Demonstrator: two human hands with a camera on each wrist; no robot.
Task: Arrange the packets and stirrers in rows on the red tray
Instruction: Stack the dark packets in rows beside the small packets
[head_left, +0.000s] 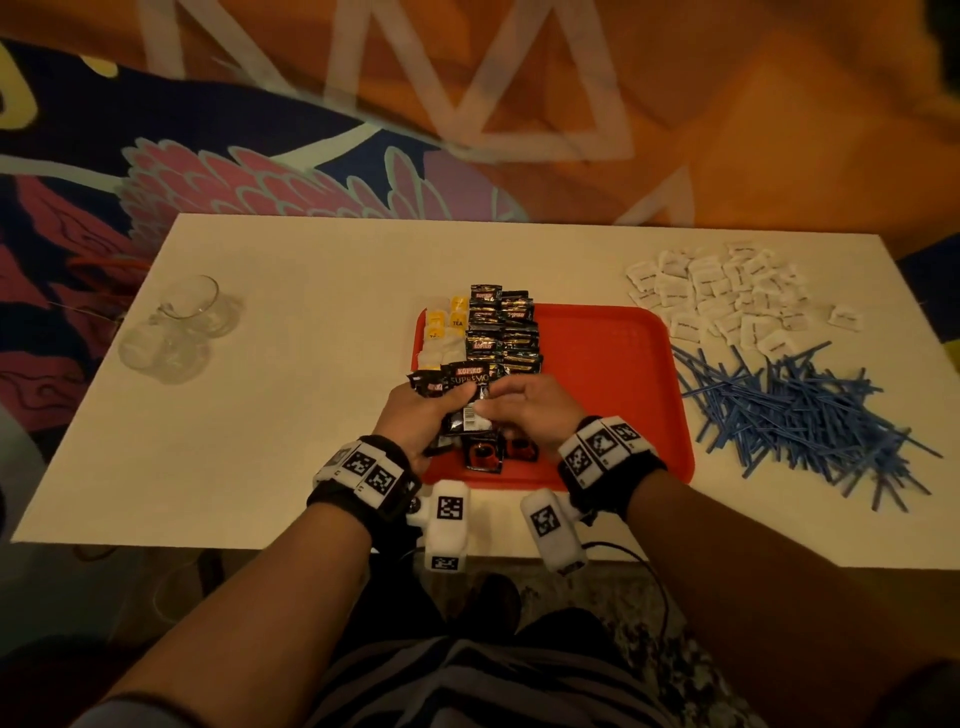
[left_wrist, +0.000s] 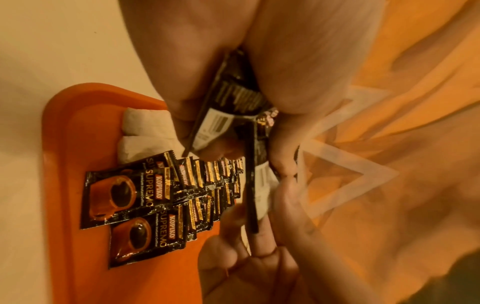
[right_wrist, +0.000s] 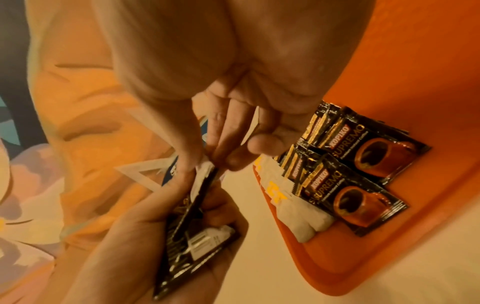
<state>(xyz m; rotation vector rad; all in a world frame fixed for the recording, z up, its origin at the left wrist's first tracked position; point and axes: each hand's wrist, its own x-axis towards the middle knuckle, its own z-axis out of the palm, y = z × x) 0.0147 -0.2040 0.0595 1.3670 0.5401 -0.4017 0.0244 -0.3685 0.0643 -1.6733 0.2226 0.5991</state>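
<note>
My left hand (head_left: 423, 410) grips a bunch of black coffee packets (head_left: 462, 395) above the near left part of the red tray (head_left: 613, 384). My right hand (head_left: 524, 410) pinches the edge of one packet (left_wrist: 250, 185) in that bunch, thumb against fingers (right_wrist: 228, 142). On the tray lie two rows of black coffee packets (head_left: 504, 332), overlapping, and left of them a row of white and yellow tea packets (head_left: 441, 332). White sugar packets (head_left: 722, 296) and blue stirrers (head_left: 795, 415) lie in loose piles on the table, right of the tray.
Two clear glass cups (head_left: 176, 327) stand at the table's left. The white table (head_left: 291, 415) has a near edge just below my wrists. A patterned carpet (head_left: 467, 104) lies beyond the far edge. The tray's right half is bare red.
</note>
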